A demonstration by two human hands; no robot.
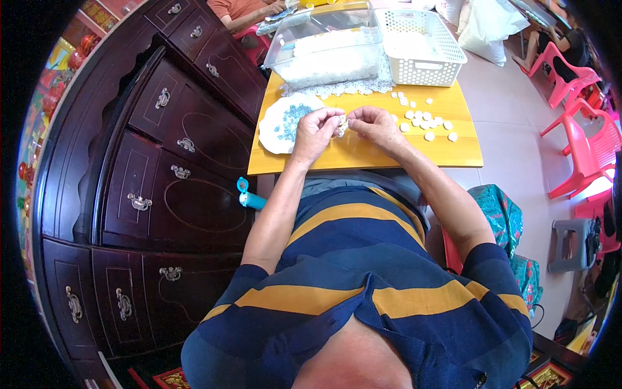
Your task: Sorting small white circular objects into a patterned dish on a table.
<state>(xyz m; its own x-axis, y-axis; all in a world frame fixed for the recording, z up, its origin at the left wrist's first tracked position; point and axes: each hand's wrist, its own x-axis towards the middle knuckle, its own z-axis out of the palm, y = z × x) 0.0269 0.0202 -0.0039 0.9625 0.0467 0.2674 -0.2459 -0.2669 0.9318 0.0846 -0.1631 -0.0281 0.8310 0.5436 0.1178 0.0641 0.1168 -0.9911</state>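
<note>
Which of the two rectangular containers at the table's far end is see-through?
The left one: the clear plastic bin. Its walls are transparent, unlike the white basket on its right, which has holes.

The cabinet (206, 175) is glossy wood — the discs (429, 136), perhaps smooth plastic.

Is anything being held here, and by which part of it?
The left hand pinches a small whitish-yellow piece by its left side. The right hand has fingertips at its right edge; whether they grip cannot be told.
</note>
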